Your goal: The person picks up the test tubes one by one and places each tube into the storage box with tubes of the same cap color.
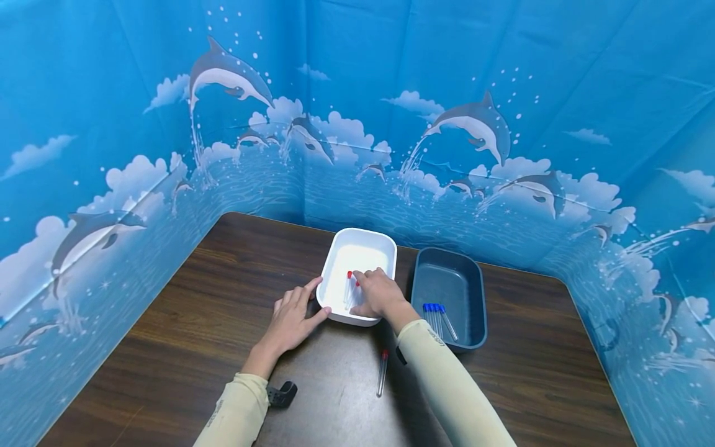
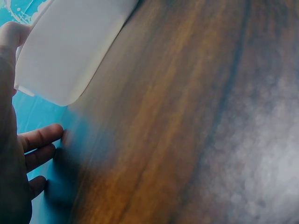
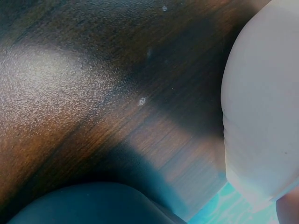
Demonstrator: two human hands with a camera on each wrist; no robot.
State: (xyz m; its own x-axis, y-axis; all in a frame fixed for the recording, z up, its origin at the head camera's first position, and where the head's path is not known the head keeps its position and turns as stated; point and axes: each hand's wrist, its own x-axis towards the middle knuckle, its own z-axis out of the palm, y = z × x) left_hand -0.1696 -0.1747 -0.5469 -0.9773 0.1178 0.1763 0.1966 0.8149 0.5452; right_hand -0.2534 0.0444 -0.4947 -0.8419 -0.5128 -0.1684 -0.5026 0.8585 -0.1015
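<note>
My left hand (image 1: 290, 315) is at the near left corner of a white tray (image 1: 365, 236), its thumb on the front side and forefinger on the left side. In the left wrist view its other fingers (image 2: 42, 136) spread out below the tray. My right hand (image 1: 380, 292) reaches into the tray, thumb and fingers apart. Its fingertips are beside the red cap of a tube that it partly covers. To their left lies another clear red-capped tube (image 1: 348, 290). The right wrist view shows only the outer tray wall (image 3: 261, 102), not the fingers.
A dark grey tray (image 1: 449, 267) on the right contains several blue-capped tubes (image 1: 432, 316). One more red-capped tube (image 1: 382, 374) lies on the brown wooden table (image 1: 184, 323) in front of the trays. A blue dolphin-print curtain (image 1: 357, 93) surrounds the table's back and sides.
</note>
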